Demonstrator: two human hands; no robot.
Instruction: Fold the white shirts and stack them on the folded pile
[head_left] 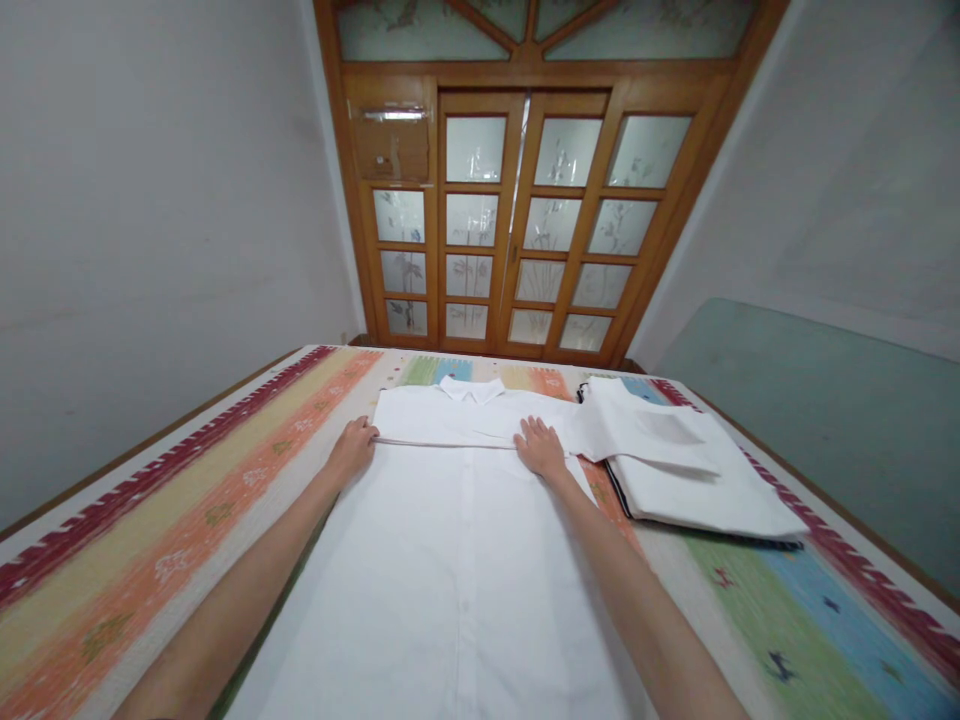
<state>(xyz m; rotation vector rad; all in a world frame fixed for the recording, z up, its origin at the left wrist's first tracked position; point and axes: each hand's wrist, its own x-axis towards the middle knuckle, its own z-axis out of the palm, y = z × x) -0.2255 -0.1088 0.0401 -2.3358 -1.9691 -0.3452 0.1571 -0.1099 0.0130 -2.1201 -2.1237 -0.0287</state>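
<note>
A white collared shirt (420,560) lies spread out with its buttoned front up and its collar at the far end. One sleeve (442,430) is laid flat across the chest below the collar. The other sleeve (637,435) stretches out to the right, over a stack of folded clothes. My left hand (356,447) is at the left edge of the shirt, fingers closed on the cloth by the end of the folded sleeve. Flat on the right side of the chest rests my right hand (538,447), its fingers spread.
The stack of folded clothes (727,505), white on top with dark edges below, sits to the right. Under everything is a striped, patterned bed cover (247,490). Beyond stand wooden doors (517,220) with glass panes; a pale green panel (817,400) leans at the right wall.
</note>
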